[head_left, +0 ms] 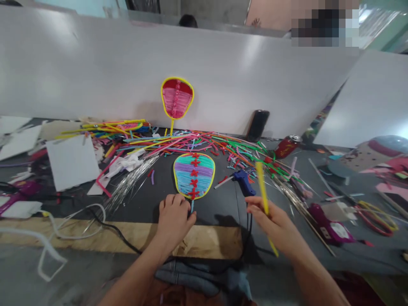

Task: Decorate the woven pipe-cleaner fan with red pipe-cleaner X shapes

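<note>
A fan-shaped craft piece lies flat on the dark table, with a yellow rim, bands of green, purple and blue, and red crosses down its middle. My left hand is closed at its base, thumb and fingers around the short blue handle. A yellow pipe cleaner stands tilted in my right hand, which is closed on it. Just beyond the right fingertips lies a blue glue gun, its nozzle pointing left; whether the fingers touch it I cannot tell.
A finished-looking pink fan leans on the white partition. Loose pipe cleaners spread behind the work. A phone, a red can, a magenta glue gun and scissors are to the right. A cable crosses the front edge.
</note>
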`<action>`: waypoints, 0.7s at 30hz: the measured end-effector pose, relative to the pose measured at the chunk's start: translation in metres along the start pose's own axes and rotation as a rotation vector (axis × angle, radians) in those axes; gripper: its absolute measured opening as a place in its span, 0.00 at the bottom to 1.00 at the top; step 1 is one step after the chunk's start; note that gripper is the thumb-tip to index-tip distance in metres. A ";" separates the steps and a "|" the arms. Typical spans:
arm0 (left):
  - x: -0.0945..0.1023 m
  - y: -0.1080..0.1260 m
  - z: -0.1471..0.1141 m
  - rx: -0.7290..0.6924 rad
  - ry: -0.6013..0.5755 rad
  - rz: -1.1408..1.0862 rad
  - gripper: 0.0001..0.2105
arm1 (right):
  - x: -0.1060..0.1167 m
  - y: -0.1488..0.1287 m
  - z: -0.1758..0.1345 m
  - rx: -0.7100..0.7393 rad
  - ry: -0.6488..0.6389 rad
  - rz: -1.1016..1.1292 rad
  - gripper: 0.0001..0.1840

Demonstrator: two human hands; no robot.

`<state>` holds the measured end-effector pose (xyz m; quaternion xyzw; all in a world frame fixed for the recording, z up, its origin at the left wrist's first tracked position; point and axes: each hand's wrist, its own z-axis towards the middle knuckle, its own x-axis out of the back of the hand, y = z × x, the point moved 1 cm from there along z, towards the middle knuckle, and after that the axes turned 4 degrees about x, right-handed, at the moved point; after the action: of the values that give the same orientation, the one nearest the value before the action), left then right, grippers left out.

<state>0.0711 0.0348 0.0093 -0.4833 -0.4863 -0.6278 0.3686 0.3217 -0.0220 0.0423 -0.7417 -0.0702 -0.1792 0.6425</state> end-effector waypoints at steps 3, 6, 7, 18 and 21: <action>0.002 -0.007 0.009 0.043 -0.029 -0.202 0.06 | -0.031 -0.001 0.022 -0.168 -0.188 0.387 0.24; 0.011 -0.018 0.017 0.127 -0.088 -0.573 0.07 | -0.053 0.002 0.046 -0.324 -0.233 0.599 0.22; 0.013 -0.021 0.019 0.182 -0.131 -0.714 0.07 | -0.060 0.003 0.053 -0.352 -0.225 0.648 0.21; 0.010 -0.015 0.007 0.528 -0.594 -1.617 0.12 | -0.110 -0.005 0.104 -0.220 -0.141 0.945 0.23; 0.010 -0.012 0.010 0.553 -0.652 -1.701 0.12 | -0.105 -0.010 0.101 -0.163 -0.122 0.941 0.22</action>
<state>0.0593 0.0479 0.0167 -0.0144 -0.8851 -0.3828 -0.2642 0.2389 0.0921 0.0031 -0.7500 0.2496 0.1701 0.5885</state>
